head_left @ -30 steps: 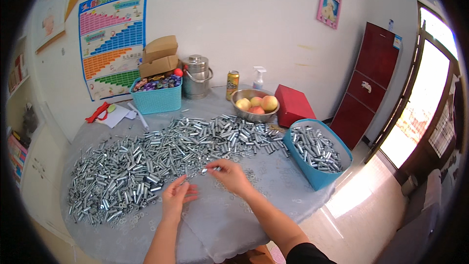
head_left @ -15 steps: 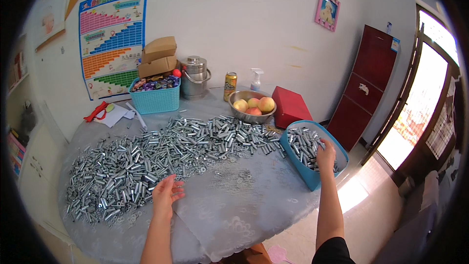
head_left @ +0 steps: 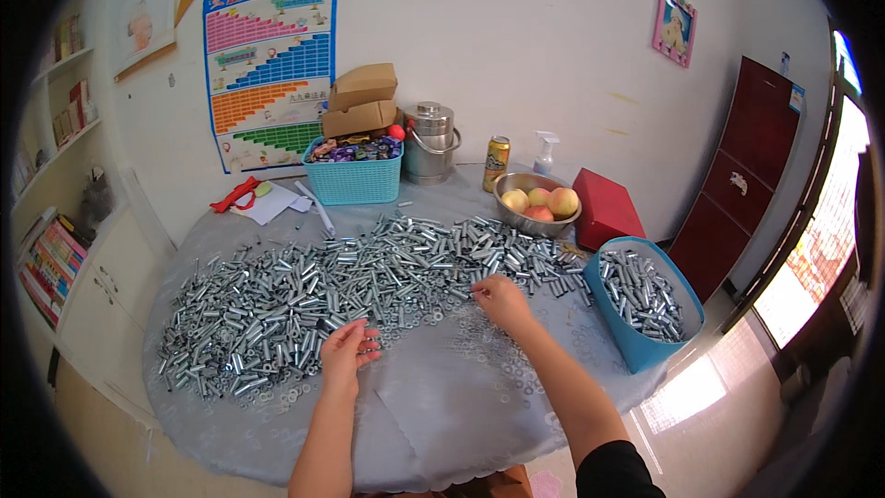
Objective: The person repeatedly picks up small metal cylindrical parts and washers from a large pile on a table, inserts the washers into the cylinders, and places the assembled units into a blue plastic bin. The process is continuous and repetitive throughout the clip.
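A wide heap of silver metal sleeves and bolts (head_left: 267, 314) spreads across the grey-covered table, with small flat washers (head_left: 475, 327) scattered along its near edge. At the heap's front edge is my left hand (head_left: 346, 355), its fingers loosely curved and apart, with nothing visible held. My right hand (head_left: 502, 302) reaches to the heap's near right edge, fingertips drawn together by the metal pieces; whatever lies between them is too small to make out. On the right side of the table stands a blue bin (head_left: 641, 350) filled with metal sleeves (head_left: 641, 293).
Along the back stand a light-blue basket (head_left: 355, 183) of wrapped items, a steel canister (head_left: 430, 143), a yellow can (head_left: 496, 164), a spray bottle (head_left: 545, 153), a steel bowl (head_left: 516, 214) of fruit and a red box (head_left: 608, 209). Papers (head_left: 275, 205) lie at back left.
My right hand has left the blue bin and moved left to the heap's edge. The left hand stays by the heap, its fingers slightly more curled. The whole view has shifted to the left.
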`<move>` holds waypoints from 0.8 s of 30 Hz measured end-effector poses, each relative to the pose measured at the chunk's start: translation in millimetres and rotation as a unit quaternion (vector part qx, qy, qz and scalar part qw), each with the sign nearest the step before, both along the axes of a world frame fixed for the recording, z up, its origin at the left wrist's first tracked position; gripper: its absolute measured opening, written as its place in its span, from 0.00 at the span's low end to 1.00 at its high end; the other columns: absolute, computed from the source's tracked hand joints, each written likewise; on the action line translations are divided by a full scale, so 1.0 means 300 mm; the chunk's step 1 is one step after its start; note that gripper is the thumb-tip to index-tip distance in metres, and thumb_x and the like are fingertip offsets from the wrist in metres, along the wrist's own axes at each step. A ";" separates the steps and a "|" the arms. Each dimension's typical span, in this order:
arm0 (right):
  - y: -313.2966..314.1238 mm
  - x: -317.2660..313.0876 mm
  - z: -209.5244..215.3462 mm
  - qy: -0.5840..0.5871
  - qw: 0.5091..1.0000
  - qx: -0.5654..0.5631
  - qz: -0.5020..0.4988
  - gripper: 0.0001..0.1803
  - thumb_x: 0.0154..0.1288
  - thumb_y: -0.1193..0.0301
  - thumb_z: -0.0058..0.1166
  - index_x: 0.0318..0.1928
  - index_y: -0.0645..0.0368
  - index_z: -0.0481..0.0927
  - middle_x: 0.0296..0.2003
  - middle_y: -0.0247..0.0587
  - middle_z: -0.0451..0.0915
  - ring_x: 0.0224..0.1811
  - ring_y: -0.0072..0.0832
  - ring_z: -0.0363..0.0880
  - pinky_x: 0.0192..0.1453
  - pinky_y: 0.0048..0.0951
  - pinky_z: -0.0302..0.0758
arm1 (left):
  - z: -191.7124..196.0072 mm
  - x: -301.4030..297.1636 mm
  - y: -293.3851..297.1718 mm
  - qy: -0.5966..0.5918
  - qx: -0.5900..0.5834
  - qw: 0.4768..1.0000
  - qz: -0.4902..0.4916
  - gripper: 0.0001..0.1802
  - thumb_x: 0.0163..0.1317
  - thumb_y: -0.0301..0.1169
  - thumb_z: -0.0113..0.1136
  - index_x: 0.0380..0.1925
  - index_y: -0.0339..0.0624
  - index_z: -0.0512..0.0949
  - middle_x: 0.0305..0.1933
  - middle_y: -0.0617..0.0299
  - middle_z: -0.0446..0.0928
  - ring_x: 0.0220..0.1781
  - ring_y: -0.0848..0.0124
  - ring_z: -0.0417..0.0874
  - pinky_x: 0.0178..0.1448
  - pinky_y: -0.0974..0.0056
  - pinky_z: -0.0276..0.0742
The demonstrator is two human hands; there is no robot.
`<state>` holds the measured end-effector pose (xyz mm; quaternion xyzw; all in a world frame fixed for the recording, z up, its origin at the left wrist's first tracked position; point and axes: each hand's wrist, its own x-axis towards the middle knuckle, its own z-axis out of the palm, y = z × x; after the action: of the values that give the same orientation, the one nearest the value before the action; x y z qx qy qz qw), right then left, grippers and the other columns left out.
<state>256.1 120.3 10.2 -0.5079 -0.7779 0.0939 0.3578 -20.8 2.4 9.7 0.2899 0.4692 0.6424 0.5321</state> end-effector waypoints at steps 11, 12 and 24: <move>0.061 -0.137 -0.040 -0.120 0.984 -0.091 -0.098 0.13 0.47 0.63 0.62 0.31 0.56 0.78 0.29 0.42 0.79 0.33 0.38 0.78 0.38 0.36 0.73 | -0.012 -0.014 0.004 -0.016 -0.011 1.000 0.009 0.12 0.62 0.28 0.51 0.43 0.35 0.74 0.36 0.55 0.79 0.30 0.74 0.77 0.33 0.68 0.78; 0.063 -0.138 -0.034 -0.131 0.981 -0.104 -0.102 0.13 0.46 0.63 0.61 0.31 0.56 0.78 0.29 0.42 0.80 0.33 0.38 0.78 0.38 0.36 0.73 | -0.011 -0.011 0.002 -0.017 -0.012 1.000 0.006 0.12 0.62 0.28 0.51 0.43 0.35 0.74 0.36 0.55 0.79 0.30 0.74 0.77 0.33 0.68 0.78; -0.029 -0.252 -0.014 -0.072 0.990 -0.090 -0.085 0.09 0.45 0.70 0.56 0.30 0.57 0.77 0.28 0.42 0.80 0.34 0.40 0.78 0.39 0.37 0.73 | 0.000 0.004 -0.007 -0.012 -0.025 1.000 -0.015 0.11 0.61 0.27 0.51 0.43 0.35 0.75 0.36 0.55 0.79 0.29 0.75 0.77 0.32 0.69 0.78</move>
<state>180.4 111.4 6.2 -0.6077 -0.7439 0.0966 0.2605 -19.7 0.2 9.7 0.2756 0.4745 0.6260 0.5542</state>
